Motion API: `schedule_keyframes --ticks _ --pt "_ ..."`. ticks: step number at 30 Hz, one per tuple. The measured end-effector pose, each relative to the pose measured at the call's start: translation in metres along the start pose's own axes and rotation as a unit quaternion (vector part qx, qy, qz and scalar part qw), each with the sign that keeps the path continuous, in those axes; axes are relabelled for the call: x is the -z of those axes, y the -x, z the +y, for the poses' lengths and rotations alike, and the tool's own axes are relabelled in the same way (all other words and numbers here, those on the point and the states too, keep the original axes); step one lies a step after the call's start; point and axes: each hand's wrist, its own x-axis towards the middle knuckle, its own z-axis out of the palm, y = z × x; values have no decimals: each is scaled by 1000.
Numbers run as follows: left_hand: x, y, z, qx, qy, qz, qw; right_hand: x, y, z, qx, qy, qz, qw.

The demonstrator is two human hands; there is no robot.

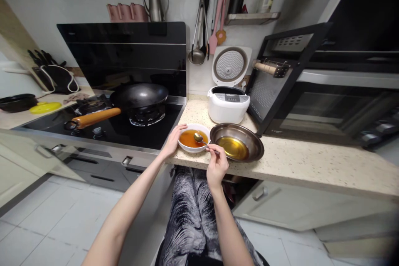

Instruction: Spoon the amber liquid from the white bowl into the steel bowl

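Observation:
A white bowl (195,149) of orange-brown liquid stands at the counter's front edge. My left hand (172,139) grips its left side, fingers along the rim. Pinched in my right hand (217,165) is the handle of a metal spoon (198,137); the spoon's head is over the liquid, and I cannot tell whether it touches the surface. Directly right of the bowl, close against it, sits a steel basin (256,146) with yellow oil-like liquid (232,147) in it. My right hand is just in front of the gap between the two vessels.
Behind the basin stands a white rice cooker (229,108), lid up. On the left, a black wok (140,95) rests on the gas stove (134,135), its wooden handle toward me. A dark rack (264,87) and an oven (336,108) are at right. Utensils (213,41) hang above.

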Motion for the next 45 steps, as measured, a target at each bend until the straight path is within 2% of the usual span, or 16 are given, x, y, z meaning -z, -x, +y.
schedule_keyframes --ticks 13,21,29,35,41,45 --pt "0 -1 1 -3 -7 2 1000 10 -4 -9 16 -4 28 999" --pt "1 -1 2 -5 -11 -1 1000 21 -13 -16 26 0 79 997" --pt "2 -1 1 -6 -16 -3 1000 39 -23 -6 42 32 117 992" --pt "1 -1 -1 -6 -18 -2 1000 46 -26 2 59 93 108 988" --pt "2 -1 0 -8 -20 -2 1000 46 -29 -4 140 146 91 975" --pt "2 -1 1 -8 -18 -7 1000 50 -30 1 185 169 33 967"
